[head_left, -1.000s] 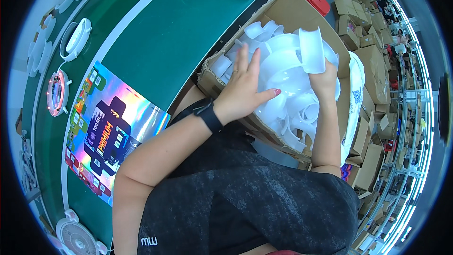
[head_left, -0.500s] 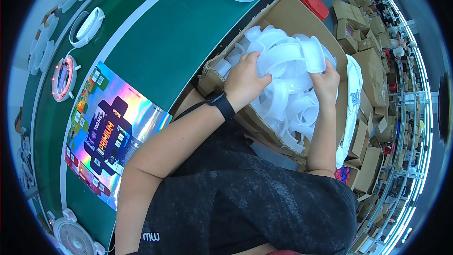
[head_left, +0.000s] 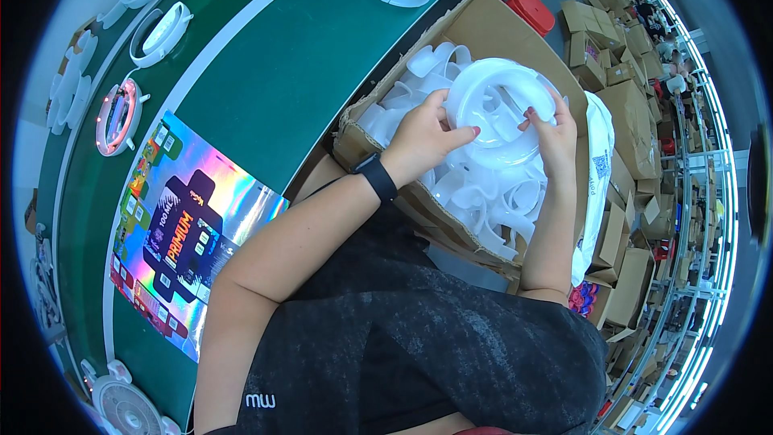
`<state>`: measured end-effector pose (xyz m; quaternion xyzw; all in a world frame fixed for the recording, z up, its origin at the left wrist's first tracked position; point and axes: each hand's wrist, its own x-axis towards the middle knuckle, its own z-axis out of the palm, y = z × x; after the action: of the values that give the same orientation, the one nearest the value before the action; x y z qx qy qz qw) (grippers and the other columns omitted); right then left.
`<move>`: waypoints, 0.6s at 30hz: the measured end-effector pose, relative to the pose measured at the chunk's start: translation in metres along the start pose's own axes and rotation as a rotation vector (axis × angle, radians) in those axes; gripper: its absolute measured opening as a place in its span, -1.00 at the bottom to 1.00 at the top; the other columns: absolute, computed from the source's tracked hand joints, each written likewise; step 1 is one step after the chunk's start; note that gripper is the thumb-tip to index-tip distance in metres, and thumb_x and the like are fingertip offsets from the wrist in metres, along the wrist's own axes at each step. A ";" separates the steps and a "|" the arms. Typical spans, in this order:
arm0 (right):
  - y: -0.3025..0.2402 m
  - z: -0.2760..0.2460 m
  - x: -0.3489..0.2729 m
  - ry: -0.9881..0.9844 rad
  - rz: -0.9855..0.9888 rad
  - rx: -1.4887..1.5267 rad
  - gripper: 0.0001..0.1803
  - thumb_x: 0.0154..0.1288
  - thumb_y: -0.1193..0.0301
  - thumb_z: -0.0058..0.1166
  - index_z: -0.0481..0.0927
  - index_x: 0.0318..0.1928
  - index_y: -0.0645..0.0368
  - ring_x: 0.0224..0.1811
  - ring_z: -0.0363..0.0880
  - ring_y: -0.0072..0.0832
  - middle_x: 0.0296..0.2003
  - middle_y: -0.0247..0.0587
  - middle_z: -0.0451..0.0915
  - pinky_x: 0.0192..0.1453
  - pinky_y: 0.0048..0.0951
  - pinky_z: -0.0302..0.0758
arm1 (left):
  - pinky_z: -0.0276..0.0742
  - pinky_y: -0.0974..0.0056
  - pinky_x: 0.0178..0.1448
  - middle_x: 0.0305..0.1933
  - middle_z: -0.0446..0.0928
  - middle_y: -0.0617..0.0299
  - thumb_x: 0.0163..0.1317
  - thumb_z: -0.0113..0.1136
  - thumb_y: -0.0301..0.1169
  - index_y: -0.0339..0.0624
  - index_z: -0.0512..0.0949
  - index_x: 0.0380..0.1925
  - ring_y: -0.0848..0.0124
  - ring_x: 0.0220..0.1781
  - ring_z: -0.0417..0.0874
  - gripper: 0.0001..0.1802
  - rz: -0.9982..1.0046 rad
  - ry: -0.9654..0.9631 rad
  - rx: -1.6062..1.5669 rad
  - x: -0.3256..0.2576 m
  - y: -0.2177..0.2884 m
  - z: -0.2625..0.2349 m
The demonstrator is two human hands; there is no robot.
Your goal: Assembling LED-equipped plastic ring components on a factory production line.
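White ring: a round, see-through plastic piece, held above the loose white pieces in the cardboard box; whether it is one piece or two overlapping is hard to tell.
Left hand: the person's left hand pinches the ring's left edge, thumb toward the middle, fingers at the outer side.
Right hand: the right hand grips the opposite edge, thumb and fingertips bent inward over the rim.
Step in hand: apparently handling one ring with both hands over the box.
Next move: any lift calls for even, light pinches, since the thin wall probably flexes and neighbouring pieces could snag.
Green table: its bare top lies left of the box, with a shiny printed sheet near its edge.
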<state>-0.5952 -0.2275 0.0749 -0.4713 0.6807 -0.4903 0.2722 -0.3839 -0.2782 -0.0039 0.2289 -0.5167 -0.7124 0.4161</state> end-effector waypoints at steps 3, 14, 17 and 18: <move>-0.007 -0.010 0.001 -0.136 -0.021 -0.203 -0.32 0.18 0.51 0.19 0.37 0.35 0.15 -0.24 0.65 -0.50 -0.24 -0.23 0.62 -0.02 -0.46 0.52 | 0.56 0.35 -0.17 -0.19 0.65 0.11 0.17 0.34 -0.26 -0.39 0.35 0.19 0.40 -0.26 0.68 -0.34 -0.027 -0.017 0.258 0.002 0.014 -0.006; 0.028 -0.013 0.016 -0.222 -0.192 0.060 0.00 0.22 -0.09 0.23 0.06 0.49 0.08 0.27 0.46 -0.25 0.33 -0.02 0.33 0.23 -0.28 0.44 | 0.63 0.17 -0.10 -0.03 0.59 -0.17 0.35 0.04 0.06 -0.55 0.15 0.28 0.17 -0.12 0.71 -0.15 0.009 -0.006 0.441 0.010 0.043 -0.033; 0.041 -0.037 0.037 0.313 -0.064 0.119 -0.40 0.44 0.32 0.03 0.21 0.41 0.15 0.28 0.43 -0.27 0.32 -0.04 0.34 0.24 -0.25 0.43 | 0.50 0.05 0.10 -0.05 0.55 -0.36 0.30 0.04 0.18 -0.55 0.21 0.29 -0.12 -0.02 0.62 -0.06 -0.118 -0.249 0.885 -0.002 0.046 -0.017; 0.042 -0.038 0.043 0.371 -0.106 0.085 -0.42 0.44 0.35 0.02 0.22 0.40 0.16 0.28 0.43 -0.28 0.31 -0.03 0.34 0.27 -0.26 0.41 | 0.50 0.03 0.10 -0.06 0.56 -0.34 0.29 0.06 0.15 -0.50 0.29 0.25 -0.13 -0.02 0.60 -0.13 -0.070 -0.258 0.909 -0.006 0.045 -0.017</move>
<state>-0.6603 -0.2477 0.0537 -0.3963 0.6720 -0.6107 0.1357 -0.3515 -0.2877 0.0305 0.3145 -0.8156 -0.4503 0.1818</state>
